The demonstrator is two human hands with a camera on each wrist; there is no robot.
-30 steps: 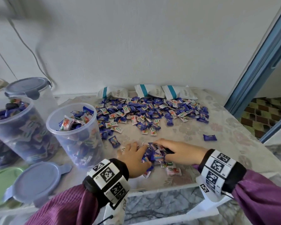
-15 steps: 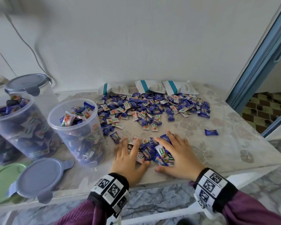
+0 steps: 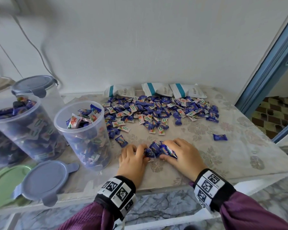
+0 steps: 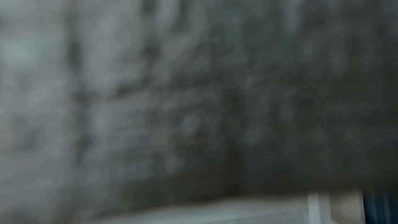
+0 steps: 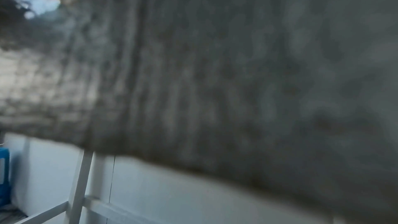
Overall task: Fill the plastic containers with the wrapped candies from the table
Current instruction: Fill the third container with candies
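- Writing first: I can't read the green oval logos on the candy wrappers at this size, and the three white pouches with teal stripes along the wall show only barcodes.
- My left hand and my right hand are on the pale flowered tablecloth, fingers curled inward round a small bunch of crinkly blue foil-wrapped candies, squeezing it between them.
- Half a second ago my fingers lay spread flat over that bunch; now they have closed in and heaped it up.
- The big scatter of blue and white wrapped candies lies further back, near the pouches; one stray blue candy sits off to my right.
- The clear round plastic container, open and nearly full, stands just left of my left hand, and a second open clear container sits beyond it, full too.
- A lidded clear container stands behind them.
- A round grey-blue plastic lid with tabs lies flat at the near edge, beside a green lid.
- Both wrist views are dark blur, nothing to tell there.
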